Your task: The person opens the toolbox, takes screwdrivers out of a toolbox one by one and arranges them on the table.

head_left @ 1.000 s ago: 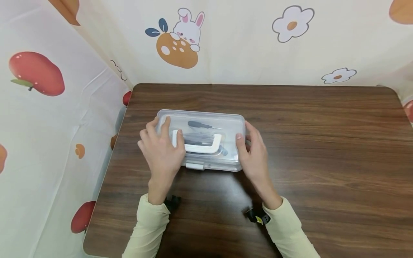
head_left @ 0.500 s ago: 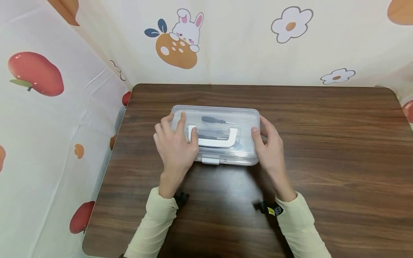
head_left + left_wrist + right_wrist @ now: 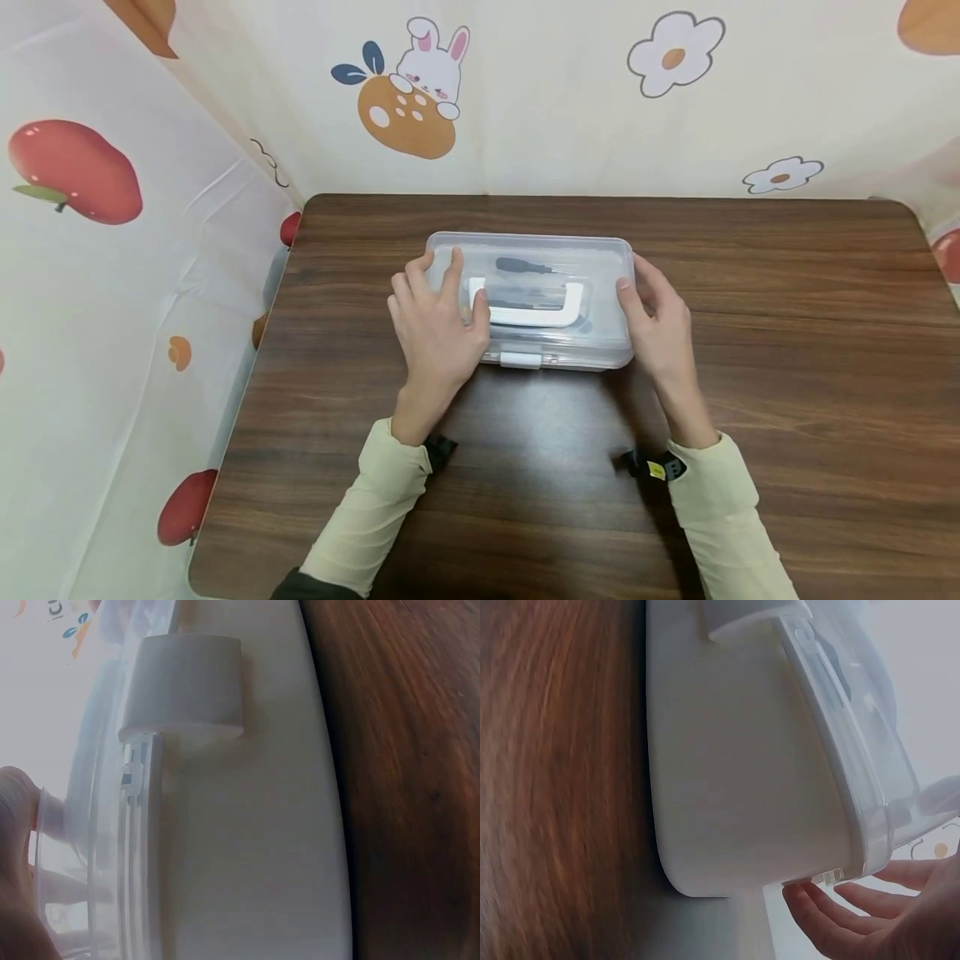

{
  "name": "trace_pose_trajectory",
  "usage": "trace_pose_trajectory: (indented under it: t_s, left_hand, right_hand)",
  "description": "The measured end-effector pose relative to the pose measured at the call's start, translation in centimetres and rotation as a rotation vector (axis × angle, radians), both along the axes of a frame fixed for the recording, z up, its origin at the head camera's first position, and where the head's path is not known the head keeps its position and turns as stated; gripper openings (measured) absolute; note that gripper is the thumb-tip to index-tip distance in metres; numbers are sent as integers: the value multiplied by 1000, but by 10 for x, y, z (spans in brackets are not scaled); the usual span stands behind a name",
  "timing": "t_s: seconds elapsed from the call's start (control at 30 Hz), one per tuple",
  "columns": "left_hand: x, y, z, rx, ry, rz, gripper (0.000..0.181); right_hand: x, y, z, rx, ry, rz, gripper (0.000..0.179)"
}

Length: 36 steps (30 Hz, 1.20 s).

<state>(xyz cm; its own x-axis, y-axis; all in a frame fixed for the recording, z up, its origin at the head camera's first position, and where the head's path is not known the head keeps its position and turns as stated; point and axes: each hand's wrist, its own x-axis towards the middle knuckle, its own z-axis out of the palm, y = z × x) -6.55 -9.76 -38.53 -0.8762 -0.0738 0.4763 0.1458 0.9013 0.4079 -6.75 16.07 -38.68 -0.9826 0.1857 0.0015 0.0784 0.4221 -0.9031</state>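
A white plastic storage box (image 3: 607, 304) with a clear lid lies on the table, its white carry handle (image 3: 536, 317) folded flat on top. Through the lid shows a dark-handled screwdriver (image 3: 521, 266), with other slim tools under the handle. The white latch (image 3: 187, 686) on the near side is fastened down. My left hand (image 3: 438, 325) grips the box's left end, index finger and thumb over the lid, the other fingers at the far left edge. Around the right end, my right hand (image 3: 660, 321) holds it with the thumb on the lid; its fingers (image 3: 817, 919) reach along the end wall.
The brown wood-grain table (image 3: 787, 350) spreads out around the box. A printed white curtain (image 3: 555, 108) hangs behind its far edge, and another (image 3: 150, 308) along the left. Black camera straps (image 3: 652, 465) sit at both wrists.
Both hands have moved the box to the right and a little toward the far edge of the table, keeping their hold. The latch and handle look the same.
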Motion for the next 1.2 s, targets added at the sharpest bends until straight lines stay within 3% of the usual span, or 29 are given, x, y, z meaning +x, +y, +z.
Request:
trace_pose_trajectory:
  t_s: [0.4,0.7,1.0,1.2]
  left_hand:
    - [-4,14,0,-7,-28,-92,54]
    - [-5,17,-2,-68,-50,-170,60]
    - [-7,14,-3,-30,-55,-298,61]
    - [-10,8,-5,-48,11,-422,55]
  right_hand:
    - [-15,24,-3,-42,-36,-17,48]
    - [-19,36,-3,-89,-50,-7,51]
    - [-11,36,-4,-99,-7,-66,48]
    - [1,32,-5,-75,37,-88,43]
